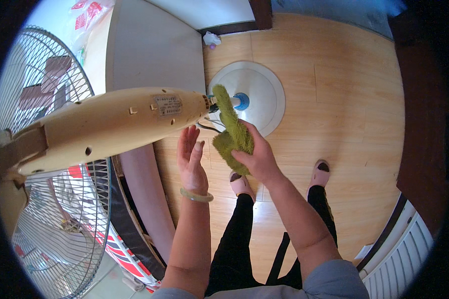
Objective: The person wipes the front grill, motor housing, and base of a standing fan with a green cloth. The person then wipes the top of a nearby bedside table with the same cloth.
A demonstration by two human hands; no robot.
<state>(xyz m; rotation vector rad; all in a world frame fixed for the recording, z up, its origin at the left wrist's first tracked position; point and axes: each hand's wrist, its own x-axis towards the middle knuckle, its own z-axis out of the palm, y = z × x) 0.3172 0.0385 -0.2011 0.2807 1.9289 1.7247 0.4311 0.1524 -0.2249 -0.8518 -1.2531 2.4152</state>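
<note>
A green fluffy cleaning cloth [234,130] is gripped in my right hand [260,159], one end of it reaching up over the pole just below the fan's body. My left hand [192,162], a bangle on its wrist, is raised with fingers apart beside the underside of the pedestal fan's cream plastic body [112,119]. It holds nothing, and whether its fingertips touch the body I cannot tell. The wire grille [60,224] of the fan fills the left side. Below, the white round base [263,101] stands on the floor, with a blue collar [242,101] around the pole.
A pale cabinet [155,48] stands behind the fan. At its far corner lies a crumpled white plastic bag [211,38]. A bed edge [144,194] runs along the left. To the right are a dark brown panel [422,123] and a white louvred door [400,258]. My feet wear pink slippers [243,187].
</note>
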